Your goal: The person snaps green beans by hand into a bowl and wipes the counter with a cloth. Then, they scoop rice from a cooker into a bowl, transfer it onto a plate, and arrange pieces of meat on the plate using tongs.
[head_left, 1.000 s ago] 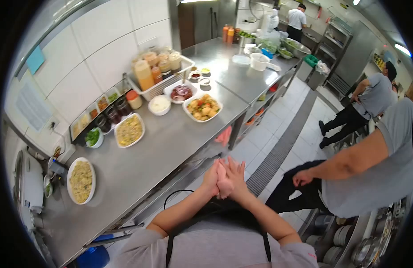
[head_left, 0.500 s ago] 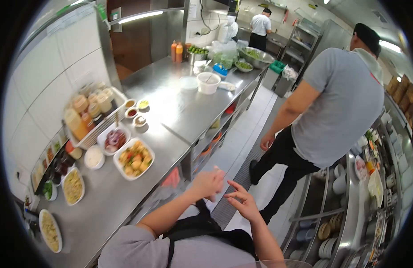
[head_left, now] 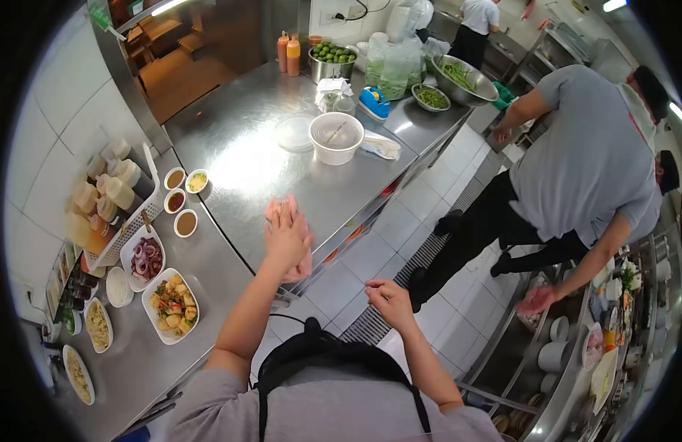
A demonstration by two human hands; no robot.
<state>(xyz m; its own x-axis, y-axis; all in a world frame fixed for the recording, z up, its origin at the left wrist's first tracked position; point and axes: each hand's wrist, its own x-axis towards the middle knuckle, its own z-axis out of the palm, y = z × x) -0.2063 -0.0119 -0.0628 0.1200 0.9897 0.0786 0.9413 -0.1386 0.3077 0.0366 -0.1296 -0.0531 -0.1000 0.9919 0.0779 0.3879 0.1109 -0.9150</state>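
Note:
My left hand is at the front edge of the steel counter, with its fingers over a pink cloth. Part of the cloth shows beyond the fingertips and part hangs below the palm. Held in front of my body above the floor, my right hand has curled fingers and nothing visible in them. Beyond my left hand stand a white tub with a utensil inside and a clear lid. On the left are a dish of potato pieces, a dish of sliced red onion and small sauce cups.
A co-worker leans over the right-hand station, one hand at a pinkish item; another person is partly hidden behind. A bottle basket sits by the wall. Limes, squeeze bottles and a bowl of greens stand at the back.
My hands have moved apart; the left has gone onto the pink cloth at the counter edge. My right fingers have curled. The co-worker has bent toward the right, and my view has shifted.

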